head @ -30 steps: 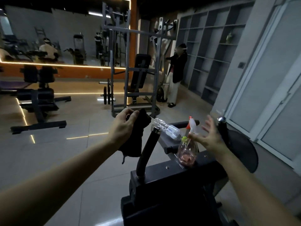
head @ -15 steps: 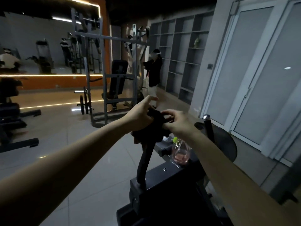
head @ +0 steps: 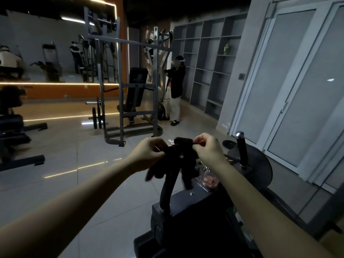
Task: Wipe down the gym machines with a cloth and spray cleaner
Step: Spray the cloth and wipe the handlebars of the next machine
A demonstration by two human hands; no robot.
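A dark cloth (head: 175, 159) hangs stretched between both hands above the black gym machine (head: 191, 216). My left hand (head: 149, 151) pinches its left end and my right hand (head: 206, 148) pinches its upper right edge. The cloth drapes over the top of the machine's curved left handle (head: 167, 190). A clear spray bottle (head: 209, 178) with pink liquid stands on the machine's top, mostly hidden behind my right wrist and the cloth. The machine's right handle (head: 242, 151) with a chrome cap stands upright to the right.
A grey weight rack with a bench (head: 130, 101) stands ahead on the tiled floor. A person in dark top (head: 176, 90) stands beside it near grey wall shelves (head: 208, 67). White doors (head: 297, 90) line the right. Dark benches (head: 11, 127) sit at left below a mirror.
My right hand let go of the spray bottle on the machine and came over to grip the cloth. Both hands now spread it apart. My view swung right.
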